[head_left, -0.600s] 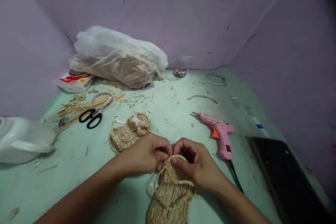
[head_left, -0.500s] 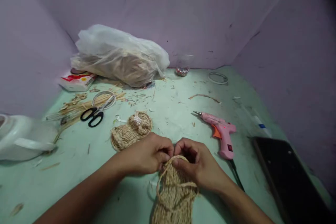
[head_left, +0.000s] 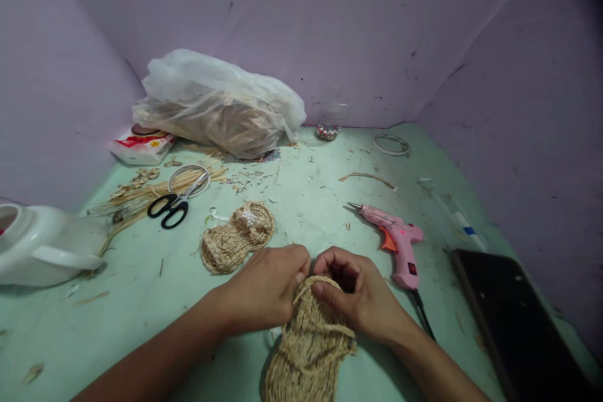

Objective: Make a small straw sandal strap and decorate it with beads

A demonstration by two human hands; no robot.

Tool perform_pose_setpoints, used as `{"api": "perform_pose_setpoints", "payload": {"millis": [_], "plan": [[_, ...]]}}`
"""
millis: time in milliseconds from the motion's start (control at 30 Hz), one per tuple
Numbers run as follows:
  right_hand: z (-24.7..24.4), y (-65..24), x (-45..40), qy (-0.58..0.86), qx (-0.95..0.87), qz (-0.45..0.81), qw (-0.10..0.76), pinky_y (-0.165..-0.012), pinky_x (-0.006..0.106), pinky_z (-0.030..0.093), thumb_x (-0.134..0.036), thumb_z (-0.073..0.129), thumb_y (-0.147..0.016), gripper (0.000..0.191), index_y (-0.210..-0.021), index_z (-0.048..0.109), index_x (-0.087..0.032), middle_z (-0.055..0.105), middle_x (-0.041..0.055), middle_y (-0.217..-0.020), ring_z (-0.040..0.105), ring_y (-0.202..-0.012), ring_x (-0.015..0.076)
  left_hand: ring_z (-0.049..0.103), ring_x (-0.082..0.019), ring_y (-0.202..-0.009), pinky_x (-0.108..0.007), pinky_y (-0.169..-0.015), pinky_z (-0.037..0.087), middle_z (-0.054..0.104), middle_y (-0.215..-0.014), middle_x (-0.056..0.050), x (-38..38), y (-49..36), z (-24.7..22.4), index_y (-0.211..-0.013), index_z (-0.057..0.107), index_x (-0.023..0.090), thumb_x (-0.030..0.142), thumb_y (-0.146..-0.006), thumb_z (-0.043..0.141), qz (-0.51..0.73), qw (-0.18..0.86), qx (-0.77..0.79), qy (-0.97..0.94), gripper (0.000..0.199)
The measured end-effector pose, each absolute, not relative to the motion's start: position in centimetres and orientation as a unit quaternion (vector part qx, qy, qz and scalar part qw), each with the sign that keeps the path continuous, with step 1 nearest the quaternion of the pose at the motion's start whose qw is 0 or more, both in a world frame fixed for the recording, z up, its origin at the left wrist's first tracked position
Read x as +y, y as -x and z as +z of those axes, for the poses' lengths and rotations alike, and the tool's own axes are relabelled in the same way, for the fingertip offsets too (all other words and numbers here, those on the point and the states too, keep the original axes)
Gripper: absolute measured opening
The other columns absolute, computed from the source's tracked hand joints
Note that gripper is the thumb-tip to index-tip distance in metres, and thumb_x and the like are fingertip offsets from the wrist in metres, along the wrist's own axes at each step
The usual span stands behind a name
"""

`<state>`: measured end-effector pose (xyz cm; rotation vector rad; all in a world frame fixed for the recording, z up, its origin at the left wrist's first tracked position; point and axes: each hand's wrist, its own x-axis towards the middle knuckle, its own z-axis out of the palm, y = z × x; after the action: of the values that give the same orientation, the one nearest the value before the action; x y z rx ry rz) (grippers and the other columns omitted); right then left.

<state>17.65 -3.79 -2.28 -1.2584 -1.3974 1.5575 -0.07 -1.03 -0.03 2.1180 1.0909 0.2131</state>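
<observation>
A woven straw slipper (head_left: 311, 342) of braided cord lies at the bottom centre, its near end cut off by the picture's edge. My right hand (head_left: 360, 292) grips its rounded far end, thumb on top and the other fingers curled behind. At the left side of that end, my left hand (head_left: 268, 286) is closed, knuckles up. Its fingertips are hidden, so what they pinch does not show. A raised strip of cord crosses the slipper's top. Beyond my left hand rests a smaller woven slipper (head_left: 226, 242) with white beads on it.
A pink glue gun (head_left: 393, 235) lies to the right, near a dark phone-like slab (head_left: 518, 320). Black-handled scissors (head_left: 174, 208) rest on straw strands (head_left: 136, 201) at left, beside a white jug (head_left: 51, 245). Behind are a plastic bag (head_left: 221, 107) and a bead container (head_left: 328, 130).
The loose cord loop at the slipper's left side no longer stands out. My left hand has turned knuckles up and moved slightly lower; my right hand keeps its grip.
</observation>
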Motion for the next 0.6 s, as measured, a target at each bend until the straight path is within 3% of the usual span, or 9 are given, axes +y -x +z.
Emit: {"api": "perform_pose_setpoints", "payload": {"millis": [167, 267, 433, 600], "plan": [[-2.1, -17.4, -3.8, 0.51, -0.533, 0.583, 0.34, -0.045, 0.02, 0.029, -0.015, 0.056, -0.063, 0.006, -0.067, 0.052, -0.015, 0.046, -0.0056, -0.055, 0.036, -0.05, 0.0072, 0.046, -0.01, -0.056, -0.02, -0.052, 0.034, 0.051, -0.059, 0.003, -1.2, -0.3, 0.4, -0.074, 0.056, 0.017, 0.017, -0.078, 0.043, 0.113, 0.496, 0.454, -0.731, 0.013], [-2.1, -17.1, -3.8, 0.523, -0.542, 0.56, 0.345, -0.044, 0.02, 0.028, -0.012, 0.053, -0.062, 0.005, -0.066, 0.052, -0.016, 0.044, -0.0066, -0.054, 0.035, -0.049, 0.0069, 0.046, -0.01, -0.05, -0.019, -0.046, 0.033, 0.05, -0.054, 0.004, -1.3, -0.6, 0.6, -0.071, 0.059, 0.016, 0.022, -0.073, 0.05, 0.101, 0.512, 0.492, -0.697, 0.01], [-2.4, -17.0, -3.9, 0.523, -0.557, 0.537, 0.358, -0.047, 0.021, 0.033, -0.012, 0.053, -0.064, 0.005, -0.068, 0.055, -0.015, 0.049, -0.0041, -0.058, 0.04, -0.053, 0.0085, 0.051, -0.014, -0.051, -0.024, -0.047, 0.032, 0.057, -0.055, 0.0, -2.3, -1.3, 0.9, -0.061, 0.057, 0.018, 0.022, -0.069, 0.05, 0.073, 0.328, 0.544, -0.769, 0.011], [-2.6, -17.0, -4.0, 0.523, -0.557, 0.542, 0.349, -0.047, 0.021, 0.033, -0.013, 0.055, -0.067, 0.005, -0.07, 0.058, -0.015, 0.051, -0.0034, -0.058, 0.042, -0.053, 0.009, 0.056, -0.02, -0.052, -0.029, -0.049, 0.032, 0.06, -0.06, -0.004, -3.6, -1.8, 0.7, -0.064, 0.056, 0.018, 0.019, -0.07, 0.047, 0.085, 0.149, 0.511, -0.842, 0.011]]}}
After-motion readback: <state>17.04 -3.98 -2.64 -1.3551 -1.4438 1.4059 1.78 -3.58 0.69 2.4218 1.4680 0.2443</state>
